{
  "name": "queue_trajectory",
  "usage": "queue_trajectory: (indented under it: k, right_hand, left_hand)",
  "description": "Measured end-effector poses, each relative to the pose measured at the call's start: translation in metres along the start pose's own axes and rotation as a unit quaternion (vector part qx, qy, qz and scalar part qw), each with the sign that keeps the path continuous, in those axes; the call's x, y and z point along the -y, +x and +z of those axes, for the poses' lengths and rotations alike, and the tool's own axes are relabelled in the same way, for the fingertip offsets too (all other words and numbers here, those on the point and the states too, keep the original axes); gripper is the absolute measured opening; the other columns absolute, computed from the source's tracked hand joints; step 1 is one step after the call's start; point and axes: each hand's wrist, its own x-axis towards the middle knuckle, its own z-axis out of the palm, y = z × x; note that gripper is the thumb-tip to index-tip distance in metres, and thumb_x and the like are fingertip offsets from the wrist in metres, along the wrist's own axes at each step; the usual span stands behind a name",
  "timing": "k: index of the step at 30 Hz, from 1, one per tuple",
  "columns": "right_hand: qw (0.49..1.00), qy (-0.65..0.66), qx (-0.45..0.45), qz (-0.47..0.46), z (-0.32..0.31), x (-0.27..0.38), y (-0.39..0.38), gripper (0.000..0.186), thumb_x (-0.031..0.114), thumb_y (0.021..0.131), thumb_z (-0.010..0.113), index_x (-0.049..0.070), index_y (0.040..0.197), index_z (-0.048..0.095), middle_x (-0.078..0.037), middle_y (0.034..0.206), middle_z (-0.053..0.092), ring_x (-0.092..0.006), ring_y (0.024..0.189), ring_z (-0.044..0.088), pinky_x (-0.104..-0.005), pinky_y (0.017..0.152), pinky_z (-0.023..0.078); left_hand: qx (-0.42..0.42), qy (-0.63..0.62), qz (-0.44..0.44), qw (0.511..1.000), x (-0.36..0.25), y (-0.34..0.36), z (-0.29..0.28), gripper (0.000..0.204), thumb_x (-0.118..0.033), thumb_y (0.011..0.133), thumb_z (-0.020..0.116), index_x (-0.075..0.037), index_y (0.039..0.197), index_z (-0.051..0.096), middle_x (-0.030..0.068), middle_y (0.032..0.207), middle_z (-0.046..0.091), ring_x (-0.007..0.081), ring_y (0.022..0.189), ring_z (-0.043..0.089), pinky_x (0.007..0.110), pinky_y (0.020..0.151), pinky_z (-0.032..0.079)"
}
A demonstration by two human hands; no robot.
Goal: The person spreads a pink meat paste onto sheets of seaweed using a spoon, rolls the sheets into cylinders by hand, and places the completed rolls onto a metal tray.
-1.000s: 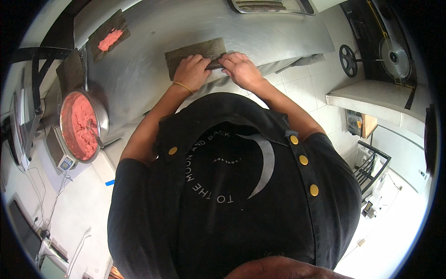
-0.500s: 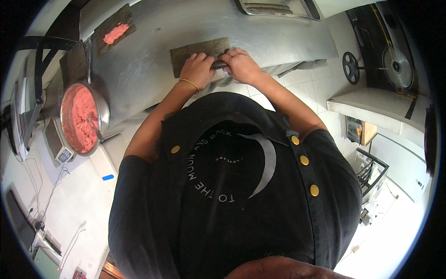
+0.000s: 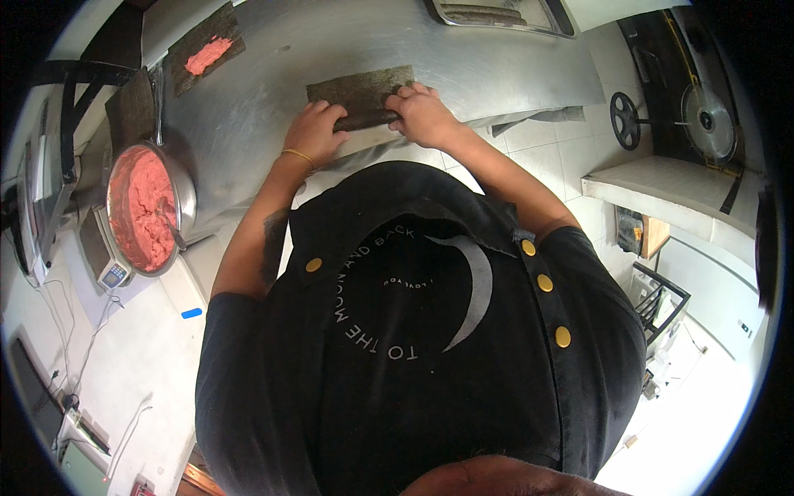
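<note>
A dark seaweed sheet (image 3: 360, 89) lies on the steel table, its near edge rolled into a thick tube. My left hand (image 3: 316, 130) grips the left end of that roll with curled fingers, and my right hand (image 3: 419, 116) grips the right end. Between the hands the rolled part shows, while the flat part spreads out beyond it. Whatever is inside the roll is hidden. Further left on the table rests another seaweed sheet (image 3: 184, 50) with a smear of pink paste (image 3: 208, 54) on it.
At left a steel bowl (image 3: 187, 194) of pink paste, with a utensil in it, sits on a scale (image 3: 113, 273). Dark seaweed sheets (image 3: 131, 112) lie beside it. A metal tray (image 3: 562, 23) with finished rolls (image 3: 480, 14) stands at the far right of the steel table (image 3: 273, 50).
My left hand has slid left along the roll, away from the right hand, and more of the rolled part now shows between them. My right hand has barely moved.
</note>
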Motion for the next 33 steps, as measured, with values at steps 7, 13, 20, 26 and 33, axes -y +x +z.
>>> queue_trajectory:
  k: [7,13,20,26,33]
  right_hand:
    - [1.000,-0.016,0.000,0.017,-0.006,0.016,0.001,0.048,0.038,0.090,0.076,0.015,0.131,0.067,-0.012,0.133,0.063,-0.0330,0.135,0.049,-0.0564,0.109,0.038]
    - [0.999,-0.029,-0.015,-0.005,0.000,0.019,0.006,0.044,0.033,0.089,0.076,0.017,0.130,0.067,-0.009,0.128,0.063,-0.0320,0.130,0.052,-0.0547,0.109,0.038]
    - [1.000,-0.002,-0.008,-0.001,0.002,0.021,0.008,0.043,0.030,0.089,0.076,0.016,0.128,0.067,-0.010,0.129,0.062,-0.0325,0.130,0.052,-0.0563,0.108,0.040]
    - [1.000,-0.004,-0.017,-0.011,0.002,0.020,0.008,0.043,0.032,0.091,0.075,0.016,0.130,0.068,-0.010,0.129,0.064,-0.0323,0.130,0.053,-0.0552,0.108,0.039]
    - [0.997,-0.006,-0.053,-0.054,0.015,0.008,0.012,0.039,0.033,0.094,0.070,0.016,0.129,0.069,-0.010,0.125,0.065,-0.0314,0.128,0.054,-0.0485,0.108,0.040]
  left_hand:
    - [0.015,-0.008,0.003,1.000,0.018,-0.009,-0.009,0.039,-0.025,0.080,0.080,-0.008,0.114,0.070,0.0138,0.110,0.066,0.0360,0.114,0.060,0.047,0.100,0.049]
    - [0.005,0.031,0.044,0.999,-0.010,0.007,0.002,0.048,-0.033,0.081,0.081,-0.007,0.119,0.068,0.0142,0.116,0.064,0.0372,0.115,0.059,0.047,0.100,0.048]
    - [0.008,0.013,0.029,0.999,-0.015,0.012,0.007,0.042,-0.031,0.083,0.080,-0.006,0.116,0.070,0.0151,0.113,0.064,0.0378,0.113,0.060,0.048,0.100,0.048]
    - [0.015,0.033,0.014,0.999,-0.022,0.015,0.002,0.037,-0.029,0.084,0.080,-0.004,0.111,0.070,0.0153,0.112,0.064,0.0372,0.113,0.060,0.048,0.099,0.049]
    - [-0.034,0.077,0.054,0.995,-0.027,0.016,0.010,0.035,-0.026,0.085,0.079,-0.006,0.112,0.069,0.0127,0.110,0.064,0.0349,0.113,0.061,0.048,0.098,0.050]
